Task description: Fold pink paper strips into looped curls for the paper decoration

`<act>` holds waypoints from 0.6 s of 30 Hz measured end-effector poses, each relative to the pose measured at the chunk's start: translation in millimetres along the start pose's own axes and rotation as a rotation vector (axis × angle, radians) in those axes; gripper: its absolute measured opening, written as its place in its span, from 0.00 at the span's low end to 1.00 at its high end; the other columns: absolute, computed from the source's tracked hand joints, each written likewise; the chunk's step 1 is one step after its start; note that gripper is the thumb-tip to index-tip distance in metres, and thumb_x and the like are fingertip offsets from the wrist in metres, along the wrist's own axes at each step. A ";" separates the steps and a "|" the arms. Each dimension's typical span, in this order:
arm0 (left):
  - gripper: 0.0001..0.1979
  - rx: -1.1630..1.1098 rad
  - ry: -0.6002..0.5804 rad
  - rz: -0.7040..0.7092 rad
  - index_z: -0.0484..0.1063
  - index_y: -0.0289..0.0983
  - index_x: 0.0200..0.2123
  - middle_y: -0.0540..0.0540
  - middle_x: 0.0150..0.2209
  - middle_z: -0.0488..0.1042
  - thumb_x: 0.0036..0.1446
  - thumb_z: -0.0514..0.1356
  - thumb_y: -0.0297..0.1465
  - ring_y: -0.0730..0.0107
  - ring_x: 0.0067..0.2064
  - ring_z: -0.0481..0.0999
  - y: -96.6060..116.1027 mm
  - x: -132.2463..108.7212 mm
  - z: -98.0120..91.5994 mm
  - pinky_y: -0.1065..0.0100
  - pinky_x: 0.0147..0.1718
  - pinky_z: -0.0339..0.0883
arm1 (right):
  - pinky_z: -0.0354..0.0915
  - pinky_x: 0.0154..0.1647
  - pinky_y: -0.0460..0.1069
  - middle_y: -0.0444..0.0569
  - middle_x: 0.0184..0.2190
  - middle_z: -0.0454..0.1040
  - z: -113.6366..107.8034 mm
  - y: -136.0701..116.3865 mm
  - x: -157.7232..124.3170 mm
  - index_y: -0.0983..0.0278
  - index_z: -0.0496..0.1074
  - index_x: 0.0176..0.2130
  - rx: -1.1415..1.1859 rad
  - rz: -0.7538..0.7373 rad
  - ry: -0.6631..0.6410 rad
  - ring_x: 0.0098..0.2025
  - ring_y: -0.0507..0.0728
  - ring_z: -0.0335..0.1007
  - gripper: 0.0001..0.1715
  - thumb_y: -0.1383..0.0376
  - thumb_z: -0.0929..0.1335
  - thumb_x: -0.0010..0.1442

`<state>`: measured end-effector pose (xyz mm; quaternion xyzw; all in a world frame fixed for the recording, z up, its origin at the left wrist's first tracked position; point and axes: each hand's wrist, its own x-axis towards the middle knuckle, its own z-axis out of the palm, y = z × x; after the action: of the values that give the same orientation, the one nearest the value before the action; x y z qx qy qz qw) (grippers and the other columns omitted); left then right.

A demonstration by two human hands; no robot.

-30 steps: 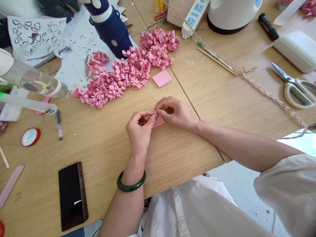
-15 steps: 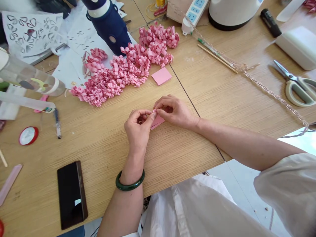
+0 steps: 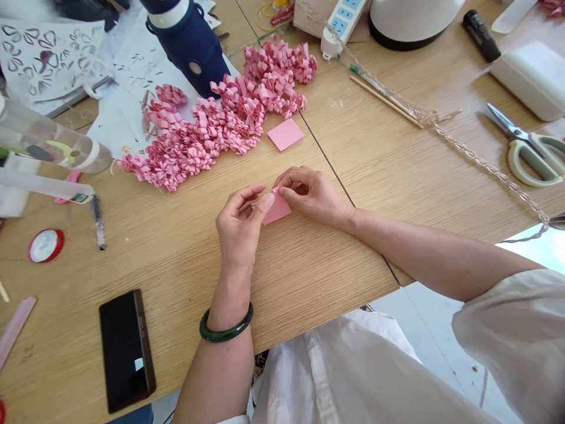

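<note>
A tiny curled strip of pink paper (image 3: pixel 276 189) is pinched between the thumb and forefinger of my right hand (image 3: pixel 314 197). Just below it, a pink paper square (image 3: pixel 277 212) lies on the table, partly hidden by both hands. My left hand (image 3: pixel 241 227) is at the square's left side, thumb tip near the strip, with thumb and forefinger apart. A dark green bangle (image 3: pixel 226 334) circles the left wrist. Farther up the table lies another pink paper square (image 3: pixel 285 135), beside a long heap of curled pink paper flowers (image 3: pixel 194 141).
A navy bottle (image 3: pixel 189 53) stands behind the heap. To the left are a clear bottle (image 3: pixel 48 138), a pen (image 3: pixel 98 222), a red tape roll (image 3: pixel 46 245) and a phone (image 3: pixel 126 350). Scissors (image 3: pixel 525 147), a twisted cord (image 3: pixel 485 165) and thin sticks (image 3: pixel 388 103) lie right.
My left thumb and forefinger have parted and drawn back left from the pinched strip. More of the paper square shows. My right hand still pinches the strip.
</note>
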<state>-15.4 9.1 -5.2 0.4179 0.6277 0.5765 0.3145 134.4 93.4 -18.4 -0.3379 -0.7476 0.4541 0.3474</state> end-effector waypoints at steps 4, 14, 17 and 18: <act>0.08 0.029 -0.025 0.058 0.83 0.39 0.39 0.47 0.41 0.83 0.60 0.66 0.36 0.67 0.45 0.81 2.2 -2.2 0.9 0.65 0.49 0.74 | 0.65 0.37 0.47 0.51 0.38 0.79 0.6 -1.6 0.3 0.66 0.75 0.33 0.038 0.030 0.003 0.39 0.53 0.71 0.07 0.66 0.68 0.63; 0.06 0.191 -0.027 0.185 0.84 0.41 0.39 0.47 0.41 0.84 0.60 0.66 0.33 0.67 0.45 0.82 -0.2 -4.3 2.3 0.65 0.48 0.74 | 0.64 0.37 0.48 0.49 0.37 0.79 0.2 -1.4 1.1 0.65 0.75 0.32 -0.007 0.004 -0.022 0.38 0.53 0.70 0.08 0.66 0.69 0.64; 0.06 0.201 -0.016 0.184 0.84 0.41 0.39 0.47 0.41 0.84 0.60 0.66 0.32 0.67 0.45 0.82 -0.8 -4.1 1.6 0.65 0.48 0.75 | 0.64 0.37 0.48 0.49 0.37 0.79 -0.1 -1.7 0.7 0.65 0.75 0.32 -0.013 0.007 -0.027 0.38 0.53 0.70 0.09 0.65 0.69 0.64; 0.06 0.203 -0.012 0.182 0.84 0.41 0.38 0.47 0.41 0.84 0.60 0.66 0.32 0.67 0.45 0.82 -1.0 -4.1 1.5 0.65 0.48 0.75 | 0.64 0.37 0.48 0.49 0.37 0.79 -0.1 -2.0 0.6 0.65 0.75 0.32 -0.013 0.007 -0.028 0.38 0.53 0.70 0.09 0.65 0.69 0.64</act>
<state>-12.4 6.1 -6.7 0.5064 0.6405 0.5335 0.2209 133.8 93.2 -16.4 -0.3365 -0.7542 0.4551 0.3329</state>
